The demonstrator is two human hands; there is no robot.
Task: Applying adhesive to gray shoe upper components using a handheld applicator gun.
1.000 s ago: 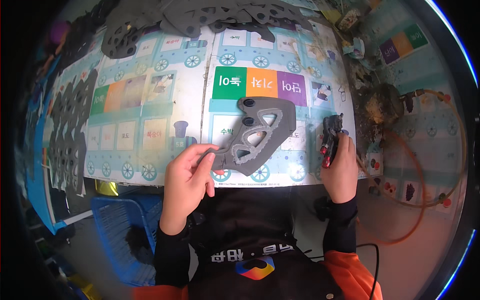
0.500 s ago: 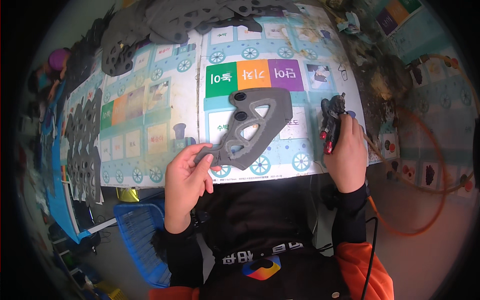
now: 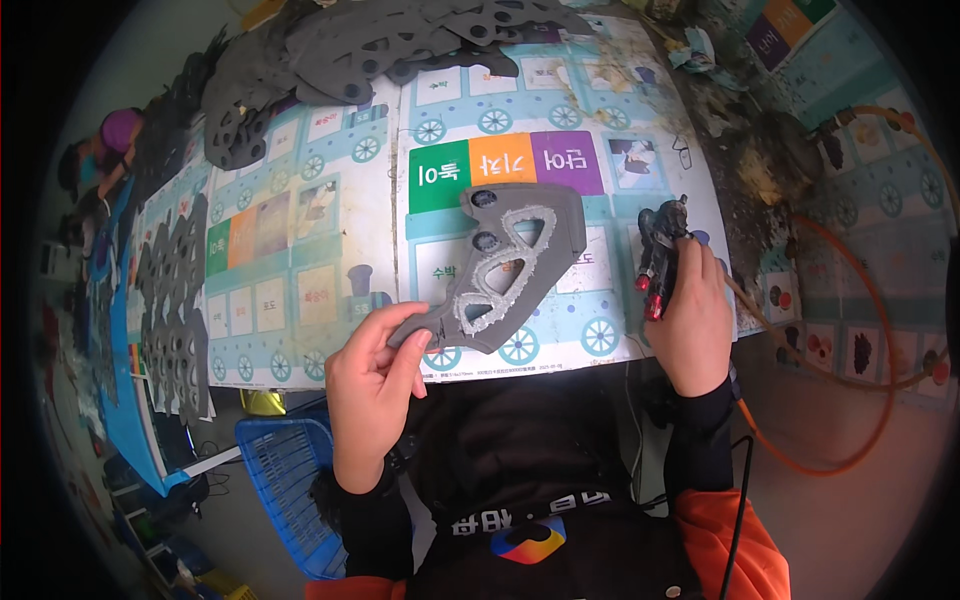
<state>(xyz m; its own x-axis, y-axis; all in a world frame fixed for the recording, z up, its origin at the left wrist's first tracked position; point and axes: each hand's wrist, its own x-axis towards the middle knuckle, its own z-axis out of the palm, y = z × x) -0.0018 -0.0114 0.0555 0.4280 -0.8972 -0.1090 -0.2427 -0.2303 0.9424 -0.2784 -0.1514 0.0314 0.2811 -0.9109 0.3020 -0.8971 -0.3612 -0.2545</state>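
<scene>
My left hand (image 3: 378, 385) pinches the narrow lower-left end of a flat grey foam piece (image 3: 550, 270) between thumb and fingers. The piece has three cutouts rimmed with whitish, wet-looking residue, and two dark round spots at its upper left. It lies over the printed sheet on the table. To its right, my right hand (image 3: 690, 320) is closed around a small black spray gun (image 3: 660, 245) with red knobs. Part of the gun's body is hidden behind my fingers. The gun and the foam piece are apart.
Grey foam pieces are heaped at the table's far edge (image 3: 340, 50), and more hang or lie at the left (image 3: 175, 290). An orange hose (image 3: 870, 420) loops at the right. A blue plastic basket (image 3: 285, 490) stands below the table at the left.
Whitish residue now shows heavily around the foam piece's cutouts, where it was faint before. The view has shifted slightly; both hands keep their holds.
</scene>
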